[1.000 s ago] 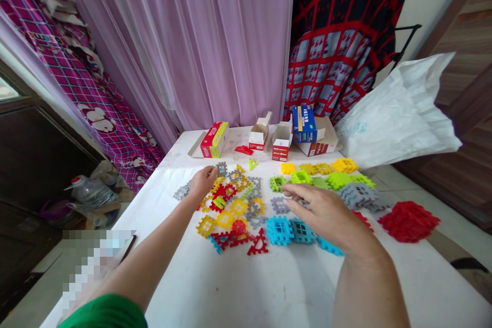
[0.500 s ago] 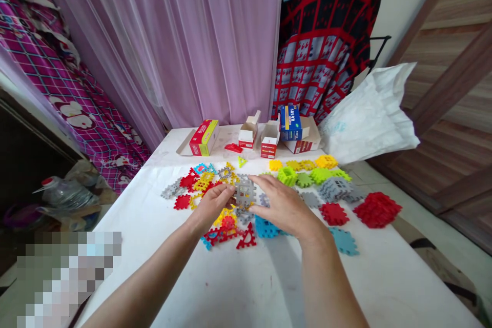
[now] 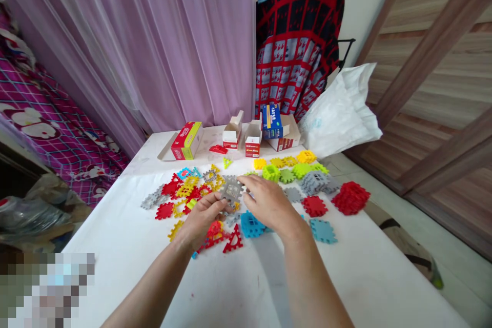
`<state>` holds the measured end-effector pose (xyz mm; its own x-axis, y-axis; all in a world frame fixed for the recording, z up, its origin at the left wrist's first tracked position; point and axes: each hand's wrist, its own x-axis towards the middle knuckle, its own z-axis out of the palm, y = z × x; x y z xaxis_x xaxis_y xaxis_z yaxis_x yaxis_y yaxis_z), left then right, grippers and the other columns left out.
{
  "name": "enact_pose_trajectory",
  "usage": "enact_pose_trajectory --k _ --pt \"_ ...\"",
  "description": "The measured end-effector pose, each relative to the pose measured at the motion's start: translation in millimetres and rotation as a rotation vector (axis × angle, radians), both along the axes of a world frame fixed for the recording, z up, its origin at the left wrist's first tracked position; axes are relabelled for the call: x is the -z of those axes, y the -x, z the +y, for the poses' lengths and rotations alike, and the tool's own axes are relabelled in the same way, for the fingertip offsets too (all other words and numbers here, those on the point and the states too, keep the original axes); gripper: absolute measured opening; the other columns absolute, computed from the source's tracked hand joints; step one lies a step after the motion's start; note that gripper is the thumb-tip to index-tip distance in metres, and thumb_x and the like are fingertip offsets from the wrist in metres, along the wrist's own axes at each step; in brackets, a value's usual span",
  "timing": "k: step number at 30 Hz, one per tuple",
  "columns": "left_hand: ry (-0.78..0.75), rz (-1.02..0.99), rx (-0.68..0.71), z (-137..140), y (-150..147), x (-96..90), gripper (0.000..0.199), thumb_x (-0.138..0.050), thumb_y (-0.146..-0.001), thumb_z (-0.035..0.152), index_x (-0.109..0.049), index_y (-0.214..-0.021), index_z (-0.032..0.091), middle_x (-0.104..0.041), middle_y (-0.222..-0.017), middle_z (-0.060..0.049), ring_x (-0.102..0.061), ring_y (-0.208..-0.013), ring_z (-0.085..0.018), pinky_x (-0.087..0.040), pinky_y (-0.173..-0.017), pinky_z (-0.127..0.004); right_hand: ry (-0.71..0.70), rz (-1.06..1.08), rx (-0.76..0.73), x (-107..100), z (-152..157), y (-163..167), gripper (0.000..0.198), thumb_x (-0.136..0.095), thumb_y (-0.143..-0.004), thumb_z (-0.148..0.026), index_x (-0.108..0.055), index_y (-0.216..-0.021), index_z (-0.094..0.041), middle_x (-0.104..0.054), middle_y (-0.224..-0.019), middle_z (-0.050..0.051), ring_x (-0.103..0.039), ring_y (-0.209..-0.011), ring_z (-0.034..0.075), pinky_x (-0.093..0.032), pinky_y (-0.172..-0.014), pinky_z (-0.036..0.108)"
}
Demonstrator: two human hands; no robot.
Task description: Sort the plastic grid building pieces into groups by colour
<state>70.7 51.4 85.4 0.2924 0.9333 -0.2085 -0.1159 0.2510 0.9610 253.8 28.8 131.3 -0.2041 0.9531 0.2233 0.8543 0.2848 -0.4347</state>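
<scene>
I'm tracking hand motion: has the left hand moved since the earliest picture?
Yes. Judged against the red-and-yellow carton, the left hand has shifted rightward and closer to the person.

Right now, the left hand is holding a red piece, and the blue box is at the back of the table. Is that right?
Not quite: the left hand is holding a gray piece, not a red one, as the head view shows. The blue box is at the back of the table.
</scene>
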Motion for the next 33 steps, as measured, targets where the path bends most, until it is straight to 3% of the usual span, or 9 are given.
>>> enact_pose_trajectory --k 4,7,12,15,19,24,27,33 --pt "0.012 0.018 -0.016 1.8 3.3 1.6 0.036 -0.085 -0.056 0.044 -0.068 -0.074 0.018 -0.069 -0.072 0.000 -0.058 -0.064 -0.010 -0.044 -0.059 -0.020 -0.001 -0.004 -0.053 -2.6 -4.5 11.8 0.054 -0.059 -0.082 -0.023 -0.049 -0.135 -0.020 -0.061 -0.126 0.010 -0.055 -0.116 0.024 -0.043 -0.096 0.035" --pt "-0.017 0.062 -0.002 0.5 3.7 1.0 0.038 -0.085 -0.056 0.046 -0.071 -0.077 0.018 -0.070 -0.078 -0.001 -0.057 -0.065 -0.010 -0.046 -0.060 -0.021 -0.003 -0.011 -0.025 -3.0 -4.3 17.0 0.051 -0.062 -0.082 -0.027 -0.052 -0.131 -0.021 -0.060 -0.120 0.010 -0.056 -0.111 0.024 -0.044 -0.091 0.035" --pt "-0.100 0.187 0.038 0.7 10.2 -0.9 0.053 -0.078 -0.061 0.056 -0.071 -0.099 0.020 -0.073 -0.103 -0.007 -0.066 -0.086 -0.020 -0.050 -0.068 -0.027 -0.011 0.093 0.017 5.4 1.7 -13.3 0.055 -0.065 -0.080 -0.025 -0.053 -0.133 -0.029 -0.059 -0.119 0.005 -0.058 -0.106 0.020 -0.044 -0.090 0.032" --pt "-0.242 0.335 -0.084 5.7 28.1 8.5 0.055 -0.071 -0.066 0.060 -0.070 -0.103 0.020 -0.073 -0.110 -0.010 -0.067 -0.094 -0.023 -0.052 -0.073 -0.031 0.022 0.154 0.188 19.3 5.6 -54.6 0.061 -0.064 -0.077 -0.017 -0.052 -0.135 -0.027 -0.057 -0.125 0.007 -0.056 -0.109 0.021 -0.043 -0.095 0.033" --pt "-0.478 0.642 -0.362 8.6 66.7 35.6 0.045 -0.064 -0.070 0.057 -0.071 -0.095 0.021 -0.075 -0.098 -0.007 -0.067 -0.080 -0.020 -0.053 -0.069 -0.031 0.212 0.117 0.376 43.9 9.5 -97.6 0.064 -0.062 -0.074 -0.011 -0.053 -0.136 -0.024 -0.056 -0.128 0.010 -0.059 -0.106 0.023 -0.044 -0.095 0.035" --pt "-0.705 0.883 -0.563 -1.4 106.4 64.7 0.034 -0.054 -0.082 0.042 -0.069 -0.105 0.023 -0.071 -0.111 -0.007 -0.067 -0.087 -0.020 -0.042 -0.045 -0.021 0.286 0.061 0.353 64.1 15.8 -105.7 0.064 -0.061 -0.073 -0.011 -0.055 -0.135 -0.025 -0.056 -0.130 0.010 -0.055 -0.118 0.026 -0.042 -0.101 0.038" --pt "-0.732 0.929 -0.631 -7.0 116.3 74.9 0.032 -0.052 -0.084 0.040 -0.068 -0.106 0.023 -0.071 -0.110 -0.007 -0.066 -0.092 -0.020 -0.041 -0.044 -0.020 0.286 0.070 0.313 68.0 19.9 -103.2 0.064 -0.061 -0.071 -0.009 -0.056 -0.133 -0.025 -0.054 -0.133 0.009 -0.052 -0.124 0.026 -0.040 -0.106 0.037" --pt "-0.601 0.993 -0.700 -11.6 118.5 81.7 0.033 -0.052 -0.084 0.039 -0.067 -0.109 0.024 -0.071 -0.107 -0.006 -0.066 -0.087 -0.019 -0.044 -0.048 -0.021 0.306 0.073 0.284 75.0 24.9 -106.3 0.065 -0.062 -0.071 -0.009 -0.056 -0.134 -0.025 -0.053 -0.135 0.009 -0.050 -0.127 0.026 -0.038 -0.109 0.038"
